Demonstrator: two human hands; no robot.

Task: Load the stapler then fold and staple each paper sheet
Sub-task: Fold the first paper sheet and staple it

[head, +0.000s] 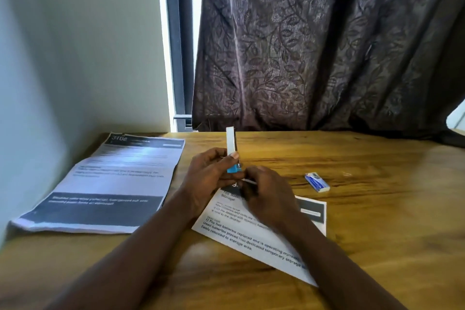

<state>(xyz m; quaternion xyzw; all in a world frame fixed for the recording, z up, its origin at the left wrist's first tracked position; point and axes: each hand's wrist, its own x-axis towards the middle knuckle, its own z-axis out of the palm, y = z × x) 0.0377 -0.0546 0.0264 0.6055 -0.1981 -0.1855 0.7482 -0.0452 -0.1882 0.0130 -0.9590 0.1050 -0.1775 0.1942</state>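
Stapler: the small blue-and-white stapler (231,142) is just above the centre of the frame, held clear of the table. It stands on end, white arm pointing up and blue end down between the two hands.
Left hand: the left hand (208,173) grasps the stapler, with the thumb pressed on the white arm and the fingers wrapped behind it.
Right hand: the right hand (266,194) is just right of the blue end. Its fingers are curled and pinch a thin pale strip (249,181) that points toward the stapler's base. The strip is too small to tell what it is.
Sheet: a white printed paper sheet (251,239) lies slanted on the table under both hands, lower centre, with a dark band at its upper right corner.
Stack: a flat pile of printed paper sheets with dark bands (113,184) lies at the left of the frame, beside the wall and apart from the slanted sheet.
Box: a small blue-and-white cardboard box (317,182) lies flat to the right of the hands, near the sheet but not touching it.
Table: a glossy brown wooden table (377,209) fills the lower half of the frame.
Backdrop: a dark leaf-patterned curtain (314,45) hangs at the upper right, a dark window frame (176,45) stands left of it, and a pale wall (75,45) is at the upper left.
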